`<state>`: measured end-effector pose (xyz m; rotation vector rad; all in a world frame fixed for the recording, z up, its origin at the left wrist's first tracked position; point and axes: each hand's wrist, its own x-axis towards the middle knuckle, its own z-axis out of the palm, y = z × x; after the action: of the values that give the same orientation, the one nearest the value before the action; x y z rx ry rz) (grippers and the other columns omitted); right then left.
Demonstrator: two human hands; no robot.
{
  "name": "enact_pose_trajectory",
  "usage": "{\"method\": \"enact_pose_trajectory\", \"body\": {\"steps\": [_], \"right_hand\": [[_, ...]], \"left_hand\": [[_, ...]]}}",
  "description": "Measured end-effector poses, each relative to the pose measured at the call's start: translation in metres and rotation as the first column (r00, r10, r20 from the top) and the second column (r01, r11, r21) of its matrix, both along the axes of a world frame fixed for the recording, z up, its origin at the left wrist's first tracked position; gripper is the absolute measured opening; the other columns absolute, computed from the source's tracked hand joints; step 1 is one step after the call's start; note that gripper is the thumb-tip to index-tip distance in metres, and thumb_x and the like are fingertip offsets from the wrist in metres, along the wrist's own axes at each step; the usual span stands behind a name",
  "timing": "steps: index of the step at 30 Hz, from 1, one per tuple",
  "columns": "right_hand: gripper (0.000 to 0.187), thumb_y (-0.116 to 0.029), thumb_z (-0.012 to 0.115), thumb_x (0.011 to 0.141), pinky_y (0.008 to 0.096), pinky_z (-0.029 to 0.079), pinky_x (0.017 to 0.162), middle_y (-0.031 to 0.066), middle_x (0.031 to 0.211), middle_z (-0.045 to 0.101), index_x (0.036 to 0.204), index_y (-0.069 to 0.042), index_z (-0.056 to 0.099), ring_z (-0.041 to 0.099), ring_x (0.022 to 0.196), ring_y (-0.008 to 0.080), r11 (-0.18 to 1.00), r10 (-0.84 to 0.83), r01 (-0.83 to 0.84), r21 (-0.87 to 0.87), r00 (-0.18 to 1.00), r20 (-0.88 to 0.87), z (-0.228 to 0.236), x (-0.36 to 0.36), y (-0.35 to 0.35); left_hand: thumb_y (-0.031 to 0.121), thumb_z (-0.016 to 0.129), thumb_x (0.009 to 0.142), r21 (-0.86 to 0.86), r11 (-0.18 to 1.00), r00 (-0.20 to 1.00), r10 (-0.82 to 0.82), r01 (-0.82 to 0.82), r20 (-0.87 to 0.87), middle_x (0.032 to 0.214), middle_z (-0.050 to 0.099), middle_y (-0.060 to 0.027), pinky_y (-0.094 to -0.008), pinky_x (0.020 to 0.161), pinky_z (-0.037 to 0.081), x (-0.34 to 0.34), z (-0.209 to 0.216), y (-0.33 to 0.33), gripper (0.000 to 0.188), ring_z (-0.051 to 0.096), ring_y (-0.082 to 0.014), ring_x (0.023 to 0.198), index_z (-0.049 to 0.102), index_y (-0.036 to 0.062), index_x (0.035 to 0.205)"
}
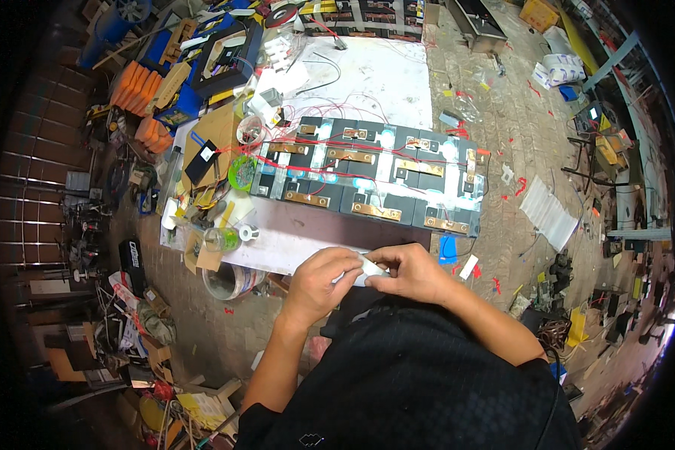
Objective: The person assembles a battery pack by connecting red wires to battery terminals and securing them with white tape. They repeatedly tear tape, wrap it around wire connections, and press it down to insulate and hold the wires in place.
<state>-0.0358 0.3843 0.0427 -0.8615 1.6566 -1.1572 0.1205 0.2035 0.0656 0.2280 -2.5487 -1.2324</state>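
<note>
Close to my body, just off the near edge of the table, my left hand (324, 283) and my right hand (414, 274) meet around a small white flat piece (371, 270). Fingers of both hands pinch it from either side; whether it is paper, a label or tape I cannot tell. Beyond them on the table lies a block of dark battery cells (375, 208) joined by copper bars (351, 155), with clear tape over it. Thin red wires (307, 169) run across its top. Neither hand touches the block.
Left of the battery block stand a green bowl (242, 173), a clear jar (219, 240) and a white spool (248, 233). A bucket (229, 282) is below the white table (386, 67). More battery cells (367, 16) lie at the far end. Red scraps litter the floor (476, 90).
</note>
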Motion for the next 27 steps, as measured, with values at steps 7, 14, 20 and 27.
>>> {"method": "enact_pose_trajectory", "body": {"steps": [7,14,20,27], "right_hand": [[0.049,-0.023,0.09,0.089,0.0361,0.061,0.086,0.0198,0.11,0.081,0.129,0.001,0.076,0.08,0.096,0.0244,0.993,-0.104,0.103,-0.063,0.994,-0.019,-0.007,0.009,0.001],[0.052,-0.017,0.092,0.089,0.029,0.056,0.074,0.0095,0.097,0.077,0.132,0.001,0.071,0.065,0.08,0.0096,0.977,-0.195,0.198,-0.079,0.98,0.047,-0.011,0.015,0.002],[0.05,-0.011,0.089,0.091,0.0255,0.053,0.069,0.0046,0.095,0.077,0.134,0.001,0.069,0.058,0.076,0.0035,0.973,-0.194,0.204,-0.112,0.977,0.088,-0.002,0.013,0.006],[0.049,-0.012,0.089,0.091,0.0268,0.055,0.07,0.0062,0.093,0.077,0.132,0.001,0.067,0.063,0.075,0.0053,0.953,-0.271,0.266,-0.144,0.963,-0.014,-0.007,0.021,0.003]], "left_hand": [[0.0,0.084,0.088,0.05,0.994,0.996,0.094,-0.094,0.002,0.113,0.076,-0.0144,-0.0398,0.088,0.061,0.0,-0.003,0.009,0.018,0.076,-0.0326,0.101,0.079,0.0016,0.106],[0.001,0.085,0.087,0.136,0.951,0.958,0.286,-0.278,-0.037,0.116,0.075,-0.0151,-0.0396,0.087,0.061,-0.008,-0.003,0.031,0.025,0.075,-0.0326,0.101,0.078,0.0021,0.111],[0.003,0.086,0.084,0.013,0.975,0.973,0.224,-0.224,-0.061,0.114,0.076,-0.015,-0.0406,0.086,0.062,-0.005,-0.001,0.023,0.028,0.075,-0.0332,0.1,0.078,0.0018,0.111],[0.003,0.085,0.083,-0.123,0.97,0.975,0.199,-0.21,-0.098,0.11,0.077,-0.0145,-0.0416,0.085,0.062,-0.01,0.011,0.027,0.026,0.075,-0.0349,0.098,0.079,0.0024,0.109]]}}
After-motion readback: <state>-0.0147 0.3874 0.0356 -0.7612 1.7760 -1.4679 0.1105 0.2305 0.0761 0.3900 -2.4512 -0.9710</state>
